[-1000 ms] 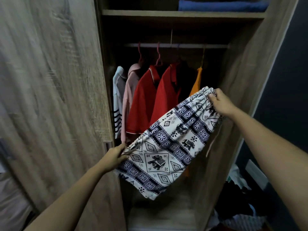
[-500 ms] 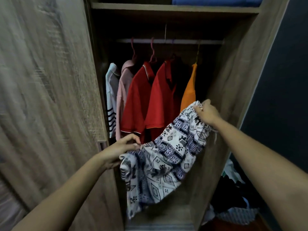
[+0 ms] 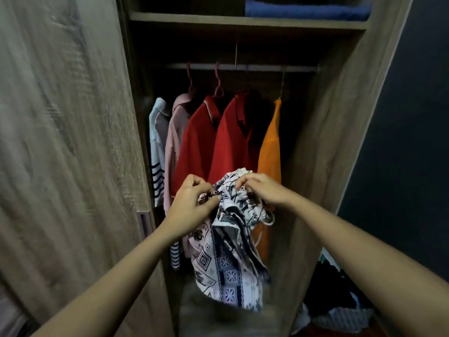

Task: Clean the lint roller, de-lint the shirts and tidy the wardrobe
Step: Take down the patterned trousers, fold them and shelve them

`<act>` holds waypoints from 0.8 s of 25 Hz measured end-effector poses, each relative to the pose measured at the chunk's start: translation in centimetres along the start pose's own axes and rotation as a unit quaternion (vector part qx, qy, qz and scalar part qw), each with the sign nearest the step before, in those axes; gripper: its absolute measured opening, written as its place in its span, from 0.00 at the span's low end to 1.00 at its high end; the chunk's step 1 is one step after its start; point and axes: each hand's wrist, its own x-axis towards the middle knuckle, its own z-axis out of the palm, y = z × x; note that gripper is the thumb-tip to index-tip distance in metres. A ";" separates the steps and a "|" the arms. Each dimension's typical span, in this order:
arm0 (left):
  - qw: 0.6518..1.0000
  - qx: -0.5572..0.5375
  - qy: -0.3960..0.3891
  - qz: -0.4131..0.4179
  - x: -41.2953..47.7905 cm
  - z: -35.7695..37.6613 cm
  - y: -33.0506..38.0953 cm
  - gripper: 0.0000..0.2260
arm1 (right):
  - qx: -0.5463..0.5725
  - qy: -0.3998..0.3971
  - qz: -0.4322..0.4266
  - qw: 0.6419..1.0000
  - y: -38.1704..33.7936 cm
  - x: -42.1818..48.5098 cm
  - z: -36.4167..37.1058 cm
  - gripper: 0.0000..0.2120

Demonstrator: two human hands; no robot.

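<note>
A white patterned cloth with dark blue elephant prints (image 3: pixel 228 261) hangs bunched in front of the open wardrobe. My left hand (image 3: pixel 192 205) and my right hand (image 3: pixel 261 190) both grip its top edge, close together. Behind them several shirts hang on the rail (image 3: pixel 243 67): a white striped one (image 3: pixel 156 152), a pink one (image 3: pixel 173 147), two red ones (image 3: pixel 196 147) (image 3: pixel 230 142) and an orange one (image 3: pixel 271 147). No lint roller is in view.
The wooden wardrobe door (image 3: pixel 68 142) stands at the left. A shelf (image 3: pixel 243 20) above the rail bears a folded blue cloth (image 3: pixel 306 10). A heap of clothes (image 3: pixel 340 300) lies on the floor at the lower right, beside a dark wall (image 3: pixel 401 142).
The cloth was stretched wide between my hands. My hands have come together in front of the shirts, and the cloth now hangs folded and bunched below them.
</note>
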 end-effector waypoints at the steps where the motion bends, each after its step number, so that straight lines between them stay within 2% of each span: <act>1: 1.000 -0.023 0.000 -0.009 0.0 0.3 -0.2 0.04 | 0.032 -0.013 0.002 0.999 -0.5 -0.6 0.3 0.17; 3: 1.000 -0.028 0.007 -0.010 -0.2 0.9 -0.7 0.05 | 0.112 -0.056 0.001 0.992 -1.1 -1.7 1.0 0.23; 4: 1.000 -0.016 0.008 0.004 -0.1 1.1 -0.9 0.03 | 0.118 -0.079 -0.008 0.990 -1.2 -2.2 1.3 0.27; 6: 0.999 0.013 0.009 0.032 0.2 1.4 -1.1 0.06 | 0.056 -0.099 -0.010 0.993 -0.7 -2.9 2.3 0.36; 8: 0.999 0.036 0.021 0.031 0.4 2.0 -1.0 0.07 | -0.016 -0.074 0.008 0.997 0.0 -3.3 3.6 0.45; 10: 0.997 0.066 0.041 0.014 0.3 2.5 -0.7 0.09 | -0.018 -0.032 -0.007 0.999 0.4 -3.4 5.3 0.41; 13: 0.993 0.104 0.062 0.003 0.0 2.8 -0.6 0.13 | 0.017 0.060 -0.026 0.998 0.7 -3.2 7.0 0.18; 14: 0.992 0.106 0.069 -0.003 -0.1 2.7 -0.6 0.14 | 0.037 0.088 -0.018 0.995 0.6 -3.1 7.3 0.15; 20: 0.992 0.098 0.070 -0.026 -0.2 1.6 -0.3 0.14 | 0.180 0.141 0.017 0.973 -0.7 -3.4 8.7 0.15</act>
